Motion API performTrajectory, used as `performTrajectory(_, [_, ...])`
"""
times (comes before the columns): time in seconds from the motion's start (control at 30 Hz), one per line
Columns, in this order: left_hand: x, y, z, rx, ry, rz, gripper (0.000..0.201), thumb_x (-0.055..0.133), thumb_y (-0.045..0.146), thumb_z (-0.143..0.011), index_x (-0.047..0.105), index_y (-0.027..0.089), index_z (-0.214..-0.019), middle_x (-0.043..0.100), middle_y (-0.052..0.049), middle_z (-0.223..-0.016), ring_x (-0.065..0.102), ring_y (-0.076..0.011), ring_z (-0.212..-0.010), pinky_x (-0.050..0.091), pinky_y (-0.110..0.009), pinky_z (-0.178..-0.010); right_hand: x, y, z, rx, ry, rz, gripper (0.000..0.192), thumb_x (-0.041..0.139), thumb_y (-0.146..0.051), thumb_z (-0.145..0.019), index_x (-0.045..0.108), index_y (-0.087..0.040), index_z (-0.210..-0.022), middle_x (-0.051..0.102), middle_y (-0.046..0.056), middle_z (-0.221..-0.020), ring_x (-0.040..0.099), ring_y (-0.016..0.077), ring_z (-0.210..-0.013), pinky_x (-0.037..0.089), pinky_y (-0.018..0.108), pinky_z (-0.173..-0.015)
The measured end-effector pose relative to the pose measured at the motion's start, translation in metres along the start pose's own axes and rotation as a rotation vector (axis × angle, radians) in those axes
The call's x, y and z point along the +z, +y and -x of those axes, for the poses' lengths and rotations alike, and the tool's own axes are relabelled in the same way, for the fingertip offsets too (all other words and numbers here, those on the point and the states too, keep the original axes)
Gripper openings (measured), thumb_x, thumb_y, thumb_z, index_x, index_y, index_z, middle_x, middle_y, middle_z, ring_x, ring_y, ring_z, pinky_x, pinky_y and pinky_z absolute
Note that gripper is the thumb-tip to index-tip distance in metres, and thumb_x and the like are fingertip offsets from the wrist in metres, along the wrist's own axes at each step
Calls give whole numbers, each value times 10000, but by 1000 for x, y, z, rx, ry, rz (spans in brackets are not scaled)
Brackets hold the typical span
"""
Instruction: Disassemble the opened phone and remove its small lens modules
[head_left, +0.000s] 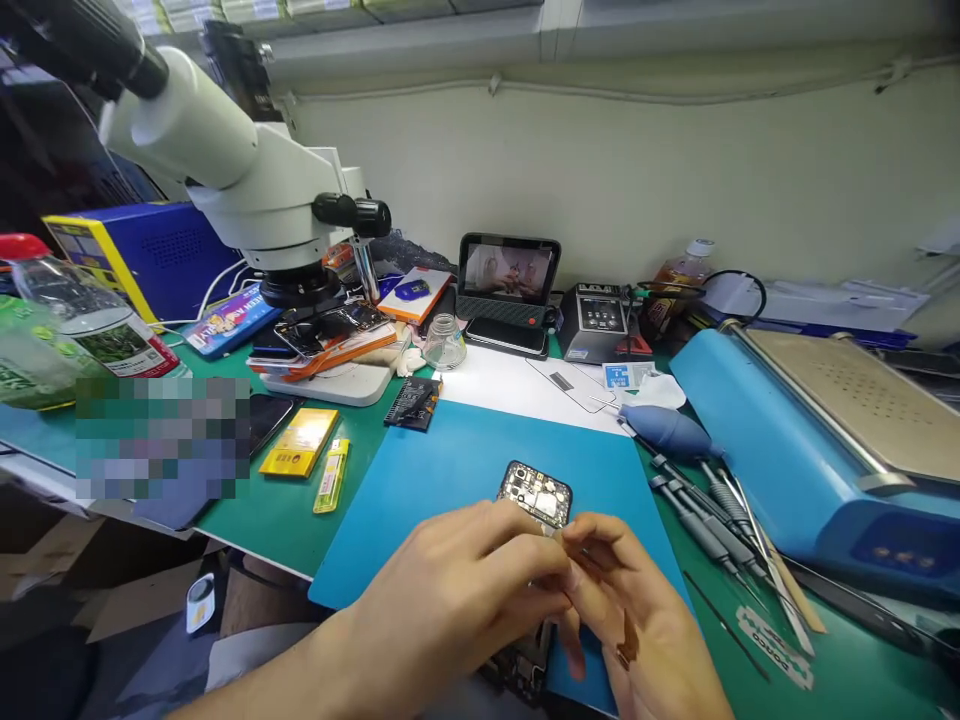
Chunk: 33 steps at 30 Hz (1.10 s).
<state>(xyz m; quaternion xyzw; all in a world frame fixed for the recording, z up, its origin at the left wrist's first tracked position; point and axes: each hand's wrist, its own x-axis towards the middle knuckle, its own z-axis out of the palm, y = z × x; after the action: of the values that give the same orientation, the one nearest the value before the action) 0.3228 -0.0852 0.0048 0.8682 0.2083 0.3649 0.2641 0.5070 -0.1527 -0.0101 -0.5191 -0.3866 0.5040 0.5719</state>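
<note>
An opened phone (535, 492) with its circuit boards exposed lies on a blue mat (450, 470); only its far end shows, the rest is under my hands. My left hand (450, 590) rests over the phone's middle, fingers curled toward the right. My right hand (630, 610) meets it fingertip to fingertip just above the phone, pinching something small and brownish that I cannot make out. An amber strip shows under my right palm.
A white microscope (247, 170) stands at the back left over a stack of phones (322, 335). Screwdrivers and tweezers (720, 510) and a blue air blower (664, 428) lie right of the mat. A blue machine (810, 440) fills the right. A plastic bottle (82, 320), yellow box (300, 442) and lighter (331, 476) sit left.
</note>
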Motion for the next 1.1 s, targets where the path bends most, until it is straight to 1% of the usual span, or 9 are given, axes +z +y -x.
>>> performTrajectory(0.13, [-19,-1,-16,-41,-54,32,76,722,264,-1108,714,244,-1181,796,16,-1103,767,-115,-990,586,-188,-883,-15,3,-5,18,7,-7,539,913,-633,-875,728,-218,-1165,713,96,-971,603,165,-612,503,259,-442])
performTrajectory(0.2, [-31,-11,-31,-88,-64,21,95,756,292,-1091,744,251,-1176,812,29,-1082,771,-111,-971,597,-193,-879,-23,5,-5,-6,57,-14,589,949,-595,-843,716,-222,-1236,715,100,-1026,631,175,-658,508,252,-451])
performTrajectory(0.3, [-50,-43,-61,-177,-88,-68,169,733,376,-1108,774,238,-1196,824,-7,-1128,776,-151,-969,634,-273,-865,-33,8,-2,-64,161,-38,596,937,-568,-863,684,-245,-1295,708,94,-1101,651,177,-724,523,239,-478])
performTrajectory(0.37, [-60,-72,-81,-235,-119,-160,251,720,390,-1110,752,175,-1234,797,-62,-1183,778,-198,-991,667,-390,-893,-36,10,2,-99,228,-52,546,893,-588,-907,681,-248,-1279,702,89,-1095,647,176,-728,530,241,-484])
performTrajectory(0.43, [-67,-99,-99,-285,-151,-269,298,732,414,-1096,734,171,-1269,772,-81,-1231,771,-220,-1036,673,-432,-924,-36,11,5,-118,271,-51,510,855,-618,-937,693,-242,-1241,701,89,-1066,639,175,-709,530,248,-476])
performTrajectory(0.53, [-68,-129,-116,-304,-203,-419,362,745,418,-1083,708,185,-1357,737,-106,-1355,753,-259,-1152,662,-483,-990,-36,12,8,-119,276,-35,503,844,-646,-938,716,-237,-1200,707,95,-1049,637,178,-694,527,253,-463])
performTrajectory(0.63, [-63,-143,-126,-297,-252,-529,386,747,417,-1081,696,192,-1390,719,-114,-1404,742,-273,-1196,655,-502,-1016,-35,11,9,-122,267,-29,513,847,-656,-931,744,-221,-1183,720,116,-1069,650,188,-697,537,268,-467])
performTrajectory(0.9, [-64,-140,-133,-269,-309,-693,396,752,415,-1078,693,190,-1398,719,-115,-1405,744,-275,-1196,657,-504,-1015,-35,13,9,-168,269,-21,452,815,-643,-968,764,-224,-1131,722,108,-1002,657,188,-683,538,257,-462])
performTrajectory(1.1, [-83,-99,-106,-249,-201,-755,352,742,413,-1085,712,188,-1355,736,-107,-1367,745,-269,-1192,648,-506,-1030,-34,14,10,-219,274,-25,377,813,-577,-992,750,-238,-1146,720,82,-970,646,167,-656,529,238,-454])
